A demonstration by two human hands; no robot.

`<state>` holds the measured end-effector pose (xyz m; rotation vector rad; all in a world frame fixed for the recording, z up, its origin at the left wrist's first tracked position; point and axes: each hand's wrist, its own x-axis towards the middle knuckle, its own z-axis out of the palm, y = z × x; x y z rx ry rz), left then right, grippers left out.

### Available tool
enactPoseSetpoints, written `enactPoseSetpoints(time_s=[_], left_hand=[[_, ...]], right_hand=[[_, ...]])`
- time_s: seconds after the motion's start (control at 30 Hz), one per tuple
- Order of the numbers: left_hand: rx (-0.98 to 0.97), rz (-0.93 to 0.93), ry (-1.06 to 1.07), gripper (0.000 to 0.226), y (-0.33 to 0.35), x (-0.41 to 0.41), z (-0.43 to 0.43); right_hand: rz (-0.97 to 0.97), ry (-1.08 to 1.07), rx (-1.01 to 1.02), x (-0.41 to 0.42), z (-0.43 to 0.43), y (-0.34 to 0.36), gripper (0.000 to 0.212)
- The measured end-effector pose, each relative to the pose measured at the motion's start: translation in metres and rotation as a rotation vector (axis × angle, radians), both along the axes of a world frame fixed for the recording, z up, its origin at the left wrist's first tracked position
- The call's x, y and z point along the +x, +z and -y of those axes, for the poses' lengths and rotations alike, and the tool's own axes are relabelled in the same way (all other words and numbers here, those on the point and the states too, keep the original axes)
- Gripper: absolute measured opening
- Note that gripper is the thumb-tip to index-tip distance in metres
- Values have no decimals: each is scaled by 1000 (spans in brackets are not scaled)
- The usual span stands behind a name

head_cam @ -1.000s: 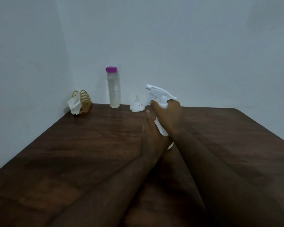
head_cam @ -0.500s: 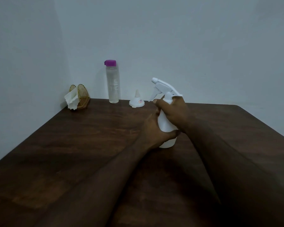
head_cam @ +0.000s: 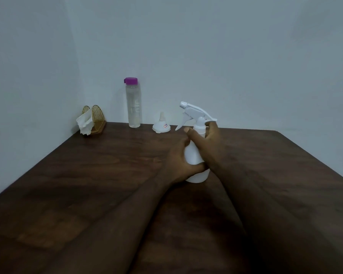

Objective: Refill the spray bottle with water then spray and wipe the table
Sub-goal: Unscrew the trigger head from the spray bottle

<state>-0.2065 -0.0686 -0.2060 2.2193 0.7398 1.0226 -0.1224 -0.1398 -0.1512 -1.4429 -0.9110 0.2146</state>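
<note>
Two bare forearms reached forward over the dark wooden table [head_cam: 83,178] from six o'clock, converging near its middle; the left hand [head_cam: 177,165] was wrapped round the lower body of the white spray bottle [head_cam: 194,155], thumb across the near side, fingers hidden behind it; the right hand [head_cam: 209,140] was curled round the bottle's neck just under the trigger head [head_cam: 194,111], its thumb lying across the front; both hands were thus clamped on the same bottle, the left low and at nine o'clock of it, the right high and at three o'clock; the bottle stood upright with its base on the table, its nozzle aimed toward ten o'clock.

Farther back, at about eleven o'clock from the bottle, a small white funnel [head_cam: 160,126] sat mouth-down, spout up, apart from the hands; beyond it at ten o'clock a tall clear water bottle [head_cam: 134,109] with a purple cap [head_cam: 131,80] stood upright against the pale wall [head_cam: 226,56]; farthest toward nine o'clock, in the corner, a golden wire holder [head_cam: 98,117] held a crumpled white tissue [head_cam: 84,123].
</note>
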Motion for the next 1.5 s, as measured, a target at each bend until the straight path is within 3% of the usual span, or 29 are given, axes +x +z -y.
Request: enactPoseSetpoints(time_s=[0.07, 0.1, 0.13, 0.2, 0.23, 0.47, 0.93, 1.1, 1.27, 1.37, 1.5], left_hand=[[8, 55, 183, 49, 2, -3, 10], [52, 245, 175, 49, 2, 11, 11], [103, 315, 109, 57, -1, 13, 8], [-45, 471, -200, 86, -6, 2, -5], [-34, 496, -218, 91, -4, 3, -5], [216, 383, -207, 93, 3, 7, -1], [85, 359, -190, 105, -1, 13, 1], [-20, 376, -236, 116, -2, 14, -1], [-74, 396, -246, 116, -1, 12, 0], [-60, 397, -229, 115, 0, 12, 1], [-59, 387, -201, 114, -2, 14, -1]], right_hand=[[-25, -39, 70, -4, 3, -6, 37], [-5, -64, 82, -5, 5, -9, 39], [8, -74, 97, -6, 6, -10, 39], [7, -58, 140, -9, 7, -12, 37], [6, -53, 158, -10, 7, -14, 35], [-12, -53, 238, -13, 3, -15, 22], [-124, 238, 105, 0, 18, -8, 25], [-132, 91, 170, -7, 11, -15, 43], [-119, -130, 310, -13, 11, -14, 8], [-92, -324, 343, -8, 14, -13, 22], [-65, -318, 353, -12, 13, -13, 37]])
